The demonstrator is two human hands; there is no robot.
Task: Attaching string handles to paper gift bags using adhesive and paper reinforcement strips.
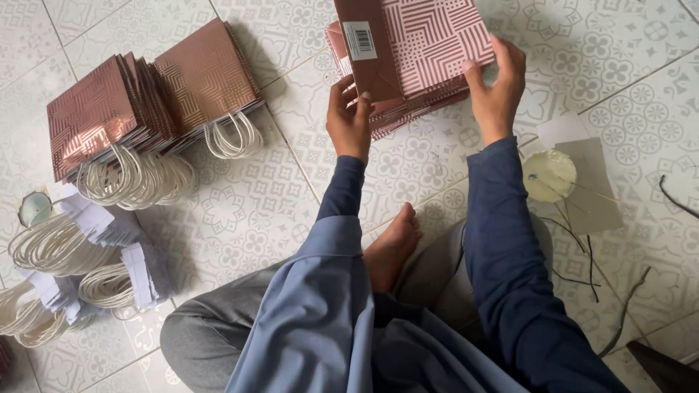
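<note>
A flat pink patterned paper bag [429, 36] with a brown folded side lies on top of a stack of similar flat bags [397, 113] on the tiled floor ahead of me. My left hand [348, 116] grips the bag's near left edge at the brown fold. My right hand [499, 84] holds its near right edge, fingers curled over the patterned face. I sit cross-legged, with a bare foot [393, 244] below the stack.
Finished brown bags with white cord handles [156, 94] lie in a pile at the left. Bundles of white cord handles with paper strips [80, 269] sit at the far left. A round glue dish on grey card [550, 175] and loose dark strings [582, 255] lie at the right.
</note>
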